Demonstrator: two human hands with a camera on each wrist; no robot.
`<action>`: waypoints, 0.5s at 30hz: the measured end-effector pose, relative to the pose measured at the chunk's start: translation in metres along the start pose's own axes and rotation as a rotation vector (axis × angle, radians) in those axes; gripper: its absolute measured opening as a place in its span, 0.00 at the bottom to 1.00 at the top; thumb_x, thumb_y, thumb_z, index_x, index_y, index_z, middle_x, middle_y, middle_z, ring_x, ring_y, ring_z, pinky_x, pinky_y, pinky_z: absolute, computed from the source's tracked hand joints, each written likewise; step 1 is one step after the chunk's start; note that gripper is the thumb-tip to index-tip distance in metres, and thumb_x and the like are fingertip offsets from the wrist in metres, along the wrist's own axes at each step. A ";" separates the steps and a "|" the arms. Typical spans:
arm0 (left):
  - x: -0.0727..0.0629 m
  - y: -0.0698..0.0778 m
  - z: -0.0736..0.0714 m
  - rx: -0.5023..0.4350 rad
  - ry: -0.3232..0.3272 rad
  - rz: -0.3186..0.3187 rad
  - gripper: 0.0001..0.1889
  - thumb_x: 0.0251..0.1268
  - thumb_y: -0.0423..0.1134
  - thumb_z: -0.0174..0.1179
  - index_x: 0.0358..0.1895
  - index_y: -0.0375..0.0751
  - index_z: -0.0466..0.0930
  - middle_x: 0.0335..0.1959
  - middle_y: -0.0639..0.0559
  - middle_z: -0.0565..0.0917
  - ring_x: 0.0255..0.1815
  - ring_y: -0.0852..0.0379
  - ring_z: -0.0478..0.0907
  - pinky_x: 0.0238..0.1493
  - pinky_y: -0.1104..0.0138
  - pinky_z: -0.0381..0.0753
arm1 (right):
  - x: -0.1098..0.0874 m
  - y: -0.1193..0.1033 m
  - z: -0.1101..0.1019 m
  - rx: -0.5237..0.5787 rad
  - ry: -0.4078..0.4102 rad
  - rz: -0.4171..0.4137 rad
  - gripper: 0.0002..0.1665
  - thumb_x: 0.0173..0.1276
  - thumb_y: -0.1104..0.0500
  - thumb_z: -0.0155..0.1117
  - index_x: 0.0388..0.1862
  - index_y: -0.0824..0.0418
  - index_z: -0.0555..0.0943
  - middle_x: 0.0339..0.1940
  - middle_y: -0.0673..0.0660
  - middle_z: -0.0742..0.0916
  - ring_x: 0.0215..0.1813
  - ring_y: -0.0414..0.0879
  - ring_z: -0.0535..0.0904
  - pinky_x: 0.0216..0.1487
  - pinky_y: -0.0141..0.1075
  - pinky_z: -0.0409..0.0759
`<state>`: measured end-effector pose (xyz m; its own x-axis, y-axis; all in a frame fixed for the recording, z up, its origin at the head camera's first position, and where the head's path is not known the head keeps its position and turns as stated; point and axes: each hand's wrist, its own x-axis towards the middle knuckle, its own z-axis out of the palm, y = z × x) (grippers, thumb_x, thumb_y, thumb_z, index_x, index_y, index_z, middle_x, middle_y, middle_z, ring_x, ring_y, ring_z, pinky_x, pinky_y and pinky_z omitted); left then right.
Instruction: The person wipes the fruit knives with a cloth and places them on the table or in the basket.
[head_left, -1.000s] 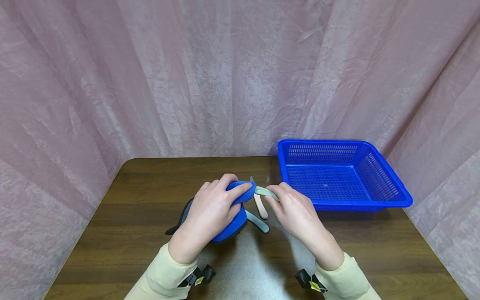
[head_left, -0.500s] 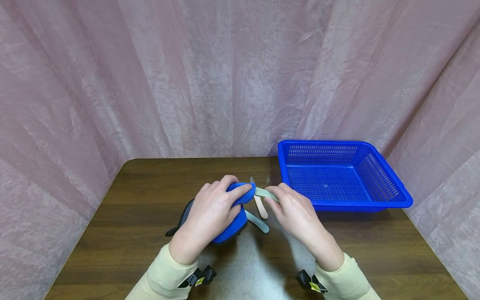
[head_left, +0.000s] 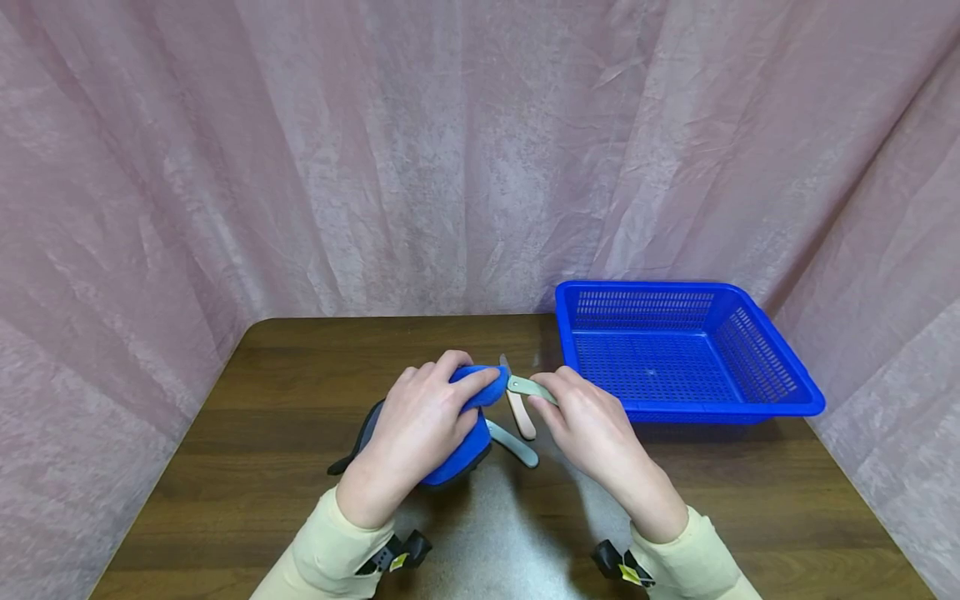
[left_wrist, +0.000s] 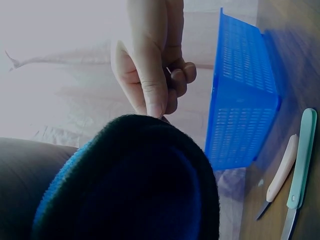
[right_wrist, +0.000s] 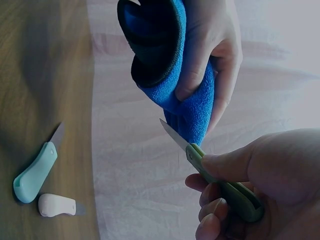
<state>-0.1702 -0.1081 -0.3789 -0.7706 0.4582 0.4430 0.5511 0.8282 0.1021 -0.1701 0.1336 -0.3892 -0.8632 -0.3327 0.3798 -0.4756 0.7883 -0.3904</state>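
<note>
- Left hand [head_left: 416, 429]: its fingers are bent round a blue cloth [head_left: 456, 454] with black edging, thumb and fingers pinching a folded part of it, with little gap left between them; the rest of the cloth hangs below these fingers.
- Right hand [head_left: 592, 421]: its fingers are curled round the handle of a green knife [right_wrist: 232, 197], the thumb pressed along its side.
- The green knife's bare blade [right_wrist: 174, 135] points from the right fingers toward the left ones, at the cloth's end; I cannot tell whether it touches.
- Cream knife [head_left: 521, 415]: on the table [head_left: 262, 417], lower than both hands' fingers and between them, blade out.
- Teal knife [head_left: 513, 446]: also on the table between the hands, closer to the person than the fingertips, blade out.
- Blue basket [head_left: 720, 408]: on the table, right of the right fingers and reaching farther back.
- Pinkish curtain [head_left: 412, 167]: beyond all the fingers, behind the table.
</note>
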 end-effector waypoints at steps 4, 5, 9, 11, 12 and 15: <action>0.000 -0.002 0.001 0.005 -0.003 -0.010 0.25 0.69 0.41 0.77 0.69 0.60 0.89 0.62 0.44 0.85 0.47 0.43 0.89 0.47 0.51 0.85 | 0.000 0.000 0.000 -0.003 0.008 -0.006 0.08 0.80 0.58 0.72 0.53 0.58 0.90 0.39 0.50 0.86 0.35 0.45 0.81 0.35 0.45 0.81; 0.000 -0.002 0.001 0.005 -0.004 -0.013 0.25 0.69 0.41 0.77 0.69 0.60 0.89 0.62 0.44 0.85 0.47 0.43 0.89 0.47 0.51 0.85 | 0.000 0.000 0.000 -0.005 0.010 -0.008 0.08 0.80 0.58 0.73 0.53 0.58 0.90 0.39 0.50 0.86 0.36 0.45 0.81 0.35 0.45 0.82; 0.000 -0.004 0.002 0.004 -0.009 -0.023 0.25 0.69 0.41 0.76 0.68 0.60 0.89 0.62 0.44 0.85 0.46 0.44 0.89 0.46 0.51 0.85 | -0.001 -0.001 0.000 -0.007 0.013 -0.008 0.08 0.80 0.58 0.73 0.53 0.58 0.90 0.39 0.50 0.86 0.36 0.45 0.81 0.35 0.45 0.81; 0.000 -0.005 0.002 0.005 -0.012 -0.030 0.25 0.69 0.40 0.76 0.68 0.60 0.89 0.62 0.44 0.85 0.46 0.44 0.89 0.46 0.52 0.85 | 0.000 -0.001 0.000 -0.006 0.012 -0.005 0.08 0.80 0.58 0.73 0.53 0.58 0.90 0.39 0.50 0.86 0.35 0.45 0.81 0.34 0.44 0.81; 0.000 -0.005 0.001 0.004 -0.014 -0.033 0.25 0.69 0.40 0.76 0.68 0.60 0.89 0.62 0.44 0.85 0.47 0.44 0.89 0.46 0.52 0.85 | 0.000 -0.001 0.000 -0.006 0.011 -0.004 0.08 0.80 0.58 0.73 0.53 0.58 0.90 0.39 0.50 0.86 0.35 0.45 0.81 0.34 0.44 0.81; 0.000 -0.006 0.001 0.005 -0.020 -0.043 0.25 0.69 0.40 0.76 0.68 0.60 0.89 0.62 0.44 0.85 0.47 0.44 0.89 0.47 0.51 0.85 | 0.000 -0.001 -0.001 -0.004 0.011 -0.002 0.08 0.80 0.58 0.72 0.53 0.57 0.90 0.39 0.50 0.85 0.35 0.44 0.80 0.34 0.44 0.81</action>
<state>-0.1742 -0.1127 -0.3805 -0.7998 0.4283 0.4206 0.5158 0.8487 0.1166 -0.1693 0.1333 -0.3883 -0.8605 -0.3284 0.3895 -0.4762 0.7901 -0.3860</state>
